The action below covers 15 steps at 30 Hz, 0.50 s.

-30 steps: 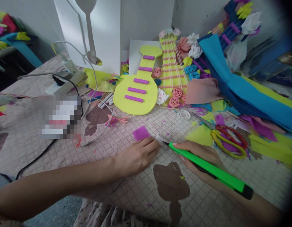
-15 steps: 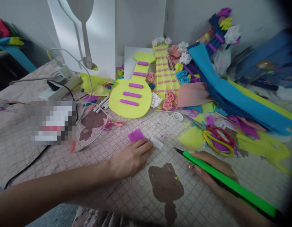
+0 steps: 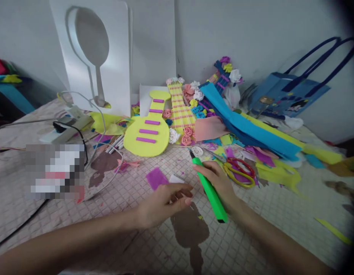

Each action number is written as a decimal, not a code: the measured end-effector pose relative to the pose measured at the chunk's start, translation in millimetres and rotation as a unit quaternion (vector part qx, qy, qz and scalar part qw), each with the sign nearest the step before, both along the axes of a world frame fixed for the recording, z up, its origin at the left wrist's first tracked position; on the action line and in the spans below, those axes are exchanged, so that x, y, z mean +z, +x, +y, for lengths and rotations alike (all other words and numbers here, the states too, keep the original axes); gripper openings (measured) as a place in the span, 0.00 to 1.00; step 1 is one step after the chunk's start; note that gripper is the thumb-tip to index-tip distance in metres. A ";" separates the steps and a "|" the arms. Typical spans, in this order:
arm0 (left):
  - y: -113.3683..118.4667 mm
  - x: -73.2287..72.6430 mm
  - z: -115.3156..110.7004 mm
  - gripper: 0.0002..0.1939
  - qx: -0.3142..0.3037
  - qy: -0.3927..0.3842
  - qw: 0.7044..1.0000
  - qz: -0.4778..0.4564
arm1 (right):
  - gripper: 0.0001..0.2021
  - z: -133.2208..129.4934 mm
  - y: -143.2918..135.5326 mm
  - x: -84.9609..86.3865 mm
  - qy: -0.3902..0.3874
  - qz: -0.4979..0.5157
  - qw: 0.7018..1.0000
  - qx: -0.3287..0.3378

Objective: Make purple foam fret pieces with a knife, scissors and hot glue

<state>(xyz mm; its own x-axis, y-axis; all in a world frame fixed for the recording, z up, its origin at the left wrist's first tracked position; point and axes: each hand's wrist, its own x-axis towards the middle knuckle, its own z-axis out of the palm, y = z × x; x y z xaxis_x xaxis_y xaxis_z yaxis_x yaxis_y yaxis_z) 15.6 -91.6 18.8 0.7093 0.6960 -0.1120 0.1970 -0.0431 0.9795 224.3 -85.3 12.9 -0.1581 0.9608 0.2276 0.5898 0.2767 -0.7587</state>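
My left hand (image 3: 165,202) hovers low over the table with its fingers apart and curved, holding nothing. Just beyond its fingers lie a purple paper piece (image 3: 156,178) and a small white piece (image 3: 176,179). A green pen-like tool (image 3: 209,191) with a dark tip is in my right hand (image 3: 218,181), its tip pointing away from me. Farther back rests a yellow guitar-shaped cutout (image 3: 146,147) with purple strips across it. Beside it is a yellow piece (image 3: 179,110) with white strings and paper roses along its edges.
Red and yellow scissors (image 3: 240,173) lie right of my right hand among paper scraps. Long blue folded paper (image 3: 236,118) and a blue bag (image 3: 288,93) are at the back right. A power strip (image 3: 62,128) with cables sits left, near a white cutout board (image 3: 116,57).
The view has tilted up and turned right. My left hand has let go of the white piece and opened. My right hand has swung the green tool more upright and nearer the left hand.
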 end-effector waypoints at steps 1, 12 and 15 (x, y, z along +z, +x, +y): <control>8.2 2.5 -1.3 0.20 -0.010 -0.118 0.991 -0.057 | 0.13 3.9 -5.3 -0.7 0.033 -0.004 0.999 0.016; 22.8 -4.6 16.9 0.23 0.166 -0.128 0.972 -0.108 | 0.17 4.9 -35.9 -7.7 -0.125 0.299 0.946 0.018; 19.8 -4.9 21.3 0.23 0.166 -0.056 0.982 -0.071 | 0.14 1.6 -46.7 -6.4 -0.190 0.393 0.899 0.030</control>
<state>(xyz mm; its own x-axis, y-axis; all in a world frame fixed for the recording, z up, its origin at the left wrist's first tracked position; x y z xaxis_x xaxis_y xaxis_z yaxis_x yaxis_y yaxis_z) 35.3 -70.3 13.9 0.4592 0.8806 -0.1172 0.0423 0.1102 0.9930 177.6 -83.7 6.5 -0.1452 0.9881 -0.0515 -0.1773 -0.0772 -0.9811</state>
